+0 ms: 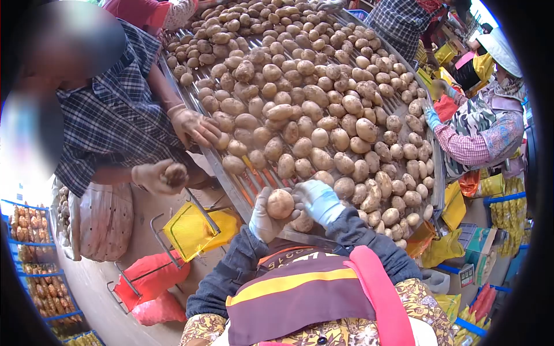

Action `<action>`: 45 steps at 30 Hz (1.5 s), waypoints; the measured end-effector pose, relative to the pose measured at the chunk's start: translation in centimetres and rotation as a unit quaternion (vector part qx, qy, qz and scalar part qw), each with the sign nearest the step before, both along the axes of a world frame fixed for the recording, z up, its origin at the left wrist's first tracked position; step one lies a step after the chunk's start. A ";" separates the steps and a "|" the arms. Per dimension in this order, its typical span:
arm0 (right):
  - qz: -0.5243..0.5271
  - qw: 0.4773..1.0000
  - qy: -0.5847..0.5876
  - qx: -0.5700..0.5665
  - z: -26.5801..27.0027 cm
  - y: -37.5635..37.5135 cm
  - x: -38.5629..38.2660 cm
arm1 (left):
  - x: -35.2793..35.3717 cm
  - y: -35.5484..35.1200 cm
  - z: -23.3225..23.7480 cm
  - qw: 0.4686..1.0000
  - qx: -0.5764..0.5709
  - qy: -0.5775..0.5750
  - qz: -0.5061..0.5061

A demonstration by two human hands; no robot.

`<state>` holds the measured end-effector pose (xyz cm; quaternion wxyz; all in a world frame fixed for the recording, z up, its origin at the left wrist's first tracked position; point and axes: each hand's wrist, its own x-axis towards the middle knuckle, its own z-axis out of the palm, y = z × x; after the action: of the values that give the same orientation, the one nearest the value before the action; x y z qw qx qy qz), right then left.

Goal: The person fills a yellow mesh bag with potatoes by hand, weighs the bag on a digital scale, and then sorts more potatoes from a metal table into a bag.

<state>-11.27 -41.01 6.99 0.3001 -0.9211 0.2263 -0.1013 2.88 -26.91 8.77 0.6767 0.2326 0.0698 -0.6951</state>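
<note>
My left hand (264,218), in a pale work glove, is closed around a round brown potato (280,204) at the table's near edge. Just to its right, my right hand (321,200) wears a whitish-blue glove and reaches over the near potatoes, its fingers apart and pointing left toward the held one. Nothing shows in its grasp, though its palm side is hidden. Another potato (302,222) lies just below and between my hands. Many loose potatoes (314,95) cover the slatted sorting table (251,183).
A co-worker in a checked shirt (109,115) stands left, one gloved hand (196,127) at the potatoes, the other (156,176) holding one. Another worker (479,132) stands right. Yellow (199,230) and red (153,277) mesh bags hang on metal frames at left; a big sack (104,222) stands behind.
</note>
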 end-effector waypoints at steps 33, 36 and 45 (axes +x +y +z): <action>-0.175 0.983 -0.041 -0.027 1.2 -7.2 -8.5 | 10.7 20.5 -6.1 0.891 0.199 -0.277 0.299; -0.055 0.995 -0.030 -0.076 1.7 -4.9 -8.7 | 12.5 22.7 -9.0 0.657 0.356 -0.597 0.292; 0.271 0.937 0.211 -0.066 0.5 0.8 -3.0 | 1.1 3.8 -3.7 0.259 0.179 -0.903 -0.292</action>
<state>-14.27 -40.16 7.48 0.2003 -0.9653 0.0193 0.1662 4.01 -23.08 5.03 -0.0061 0.8293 -0.5368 -0.1552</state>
